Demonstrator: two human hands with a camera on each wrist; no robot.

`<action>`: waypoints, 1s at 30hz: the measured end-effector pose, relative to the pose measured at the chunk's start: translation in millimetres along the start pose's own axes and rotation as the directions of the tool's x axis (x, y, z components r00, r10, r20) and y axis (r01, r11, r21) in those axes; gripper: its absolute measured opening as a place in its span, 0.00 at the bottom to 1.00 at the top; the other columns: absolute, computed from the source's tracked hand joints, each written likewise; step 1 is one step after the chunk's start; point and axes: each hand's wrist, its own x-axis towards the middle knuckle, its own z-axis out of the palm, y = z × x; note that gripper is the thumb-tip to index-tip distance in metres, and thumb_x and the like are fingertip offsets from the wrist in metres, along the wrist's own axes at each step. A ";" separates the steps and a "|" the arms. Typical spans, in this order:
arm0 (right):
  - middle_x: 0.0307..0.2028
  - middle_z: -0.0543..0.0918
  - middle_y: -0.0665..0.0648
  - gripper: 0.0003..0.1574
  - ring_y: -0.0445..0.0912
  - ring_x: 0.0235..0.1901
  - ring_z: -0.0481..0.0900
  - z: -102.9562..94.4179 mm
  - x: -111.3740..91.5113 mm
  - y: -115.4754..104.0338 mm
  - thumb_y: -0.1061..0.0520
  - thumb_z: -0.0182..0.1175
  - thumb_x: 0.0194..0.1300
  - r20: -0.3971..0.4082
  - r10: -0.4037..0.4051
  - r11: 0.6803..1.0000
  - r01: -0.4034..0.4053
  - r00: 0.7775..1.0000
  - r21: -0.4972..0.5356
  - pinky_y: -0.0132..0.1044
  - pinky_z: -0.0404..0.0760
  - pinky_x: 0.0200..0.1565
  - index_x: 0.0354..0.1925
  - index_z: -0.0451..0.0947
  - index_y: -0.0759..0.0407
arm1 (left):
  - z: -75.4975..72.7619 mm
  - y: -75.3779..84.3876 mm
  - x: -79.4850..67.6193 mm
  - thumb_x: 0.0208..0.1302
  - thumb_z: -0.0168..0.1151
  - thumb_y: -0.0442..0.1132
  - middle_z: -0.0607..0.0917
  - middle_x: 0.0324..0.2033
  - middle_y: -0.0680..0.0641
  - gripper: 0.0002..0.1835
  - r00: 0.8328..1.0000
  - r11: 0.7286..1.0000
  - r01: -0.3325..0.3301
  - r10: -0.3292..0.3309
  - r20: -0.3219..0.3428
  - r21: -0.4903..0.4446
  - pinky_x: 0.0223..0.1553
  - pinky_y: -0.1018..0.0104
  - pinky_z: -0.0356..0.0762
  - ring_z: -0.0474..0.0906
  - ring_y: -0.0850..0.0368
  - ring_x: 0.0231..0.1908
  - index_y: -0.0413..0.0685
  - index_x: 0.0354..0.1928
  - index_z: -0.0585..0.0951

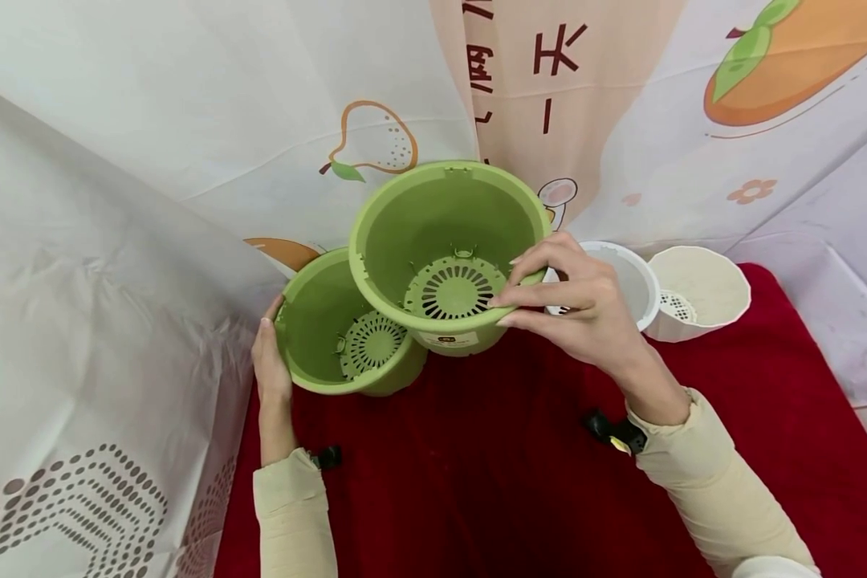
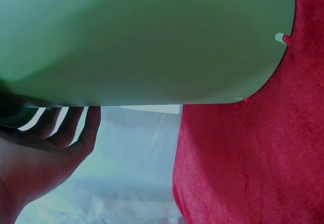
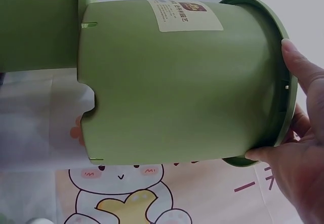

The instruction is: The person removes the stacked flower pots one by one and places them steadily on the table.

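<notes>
Two green plastic flowerpots with slotted bases are in the head view. My right hand (image 1: 585,301) pinches the rim of the right flowerpot (image 1: 451,205), which is tilted with its mouth toward me. In the right wrist view, a printed label (image 3: 188,15) shows on this pot's side. My left hand (image 1: 270,365) holds the left flowerpot (image 1: 311,321) at the left side of its rim. Its fingers (image 2: 91,127) lie against the pot's outer wall in the left wrist view. The right pot overlaps the left one in the head view and hides part of its rim.
A white pot (image 1: 624,281) and a cream pot (image 1: 715,289) with a perforated base stand at the back right. A red cloth (image 1: 477,474) covers the table. Printed curtains (image 1: 260,104) hang close behind and along the left side.
</notes>
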 end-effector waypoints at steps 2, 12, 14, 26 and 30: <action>0.30 0.84 0.55 0.14 0.54 0.42 0.76 -1.0 -1.2 0.4 0.48 0.72 0.59 0.001 0.000 1.000 0.000 1.000 0.007 0.41 0.71 0.52 0.30 0.91 0.58 | 0.2 -0.9 -0.3 0.81 0.32 0.51 0.77 0.59 0.35 0.27 1.000 1.000 -0.008 0.008 -0.003 0.001 0.49 0.67 0.73 0.75 0.46 0.50 0.55 0.70 0.72; 0.30 0.85 0.56 0.15 0.51 0.41 0.76 -9.8 -7.9 -1.6 0.47 0.73 0.58 -0.022 0.026 1.000 -0.026 0.999 0.005 0.38 0.72 0.50 0.27 0.91 0.58 | -0.6 -0.7 -1.7 0.81 0.32 0.53 0.79 0.55 0.35 0.27 1.000 1.000 0.004 -0.004 0.000 -0.001 0.43 0.65 0.76 0.77 0.46 0.45 0.56 0.70 0.72; 0.29 0.84 0.56 0.15 0.51 0.40 0.77 -11.6 -7.9 -3.5 0.47 0.73 0.58 -0.035 0.019 1.000 -0.019 0.999 0.000 0.38 0.72 0.49 0.27 0.91 0.58 | -0.9 -0.3 -1.6 0.81 0.32 0.53 0.79 0.54 0.34 0.27 1.000 1.000 0.009 -0.009 0.000 -0.003 0.42 0.65 0.77 0.77 0.46 0.44 0.56 0.70 0.72; 0.28 0.84 0.57 0.17 0.51 0.37 0.76 -18.6 -15.7 -3.0 0.48 0.73 0.59 -0.062 0.007 1.000 -0.007 0.998 -0.011 0.36 0.70 0.47 0.25 0.90 0.60 | 0.4 1.7 -2.3 0.81 0.32 0.52 0.79 0.49 0.31 0.27 1.000 1.000 0.006 -0.006 -0.005 0.012 0.40 0.65 0.78 0.78 0.47 0.40 0.54 0.70 0.72; 0.29 0.84 0.57 0.17 0.50 0.38 0.76 -18.6 -24.2 3.6 0.47 0.72 0.59 -0.041 0.019 1.000 -0.020 0.999 -0.021 0.37 0.69 0.49 0.26 0.90 0.59 | 0.0 1.0 -1.7 0.81 0.32 0.51 0.78 0.47 0.29 0.26 1.000 1.000 0.006 -0.006 0.000 0.006 0.39 0.65 0.78 0.79 0.47 0.39 0.54 0.71 0.72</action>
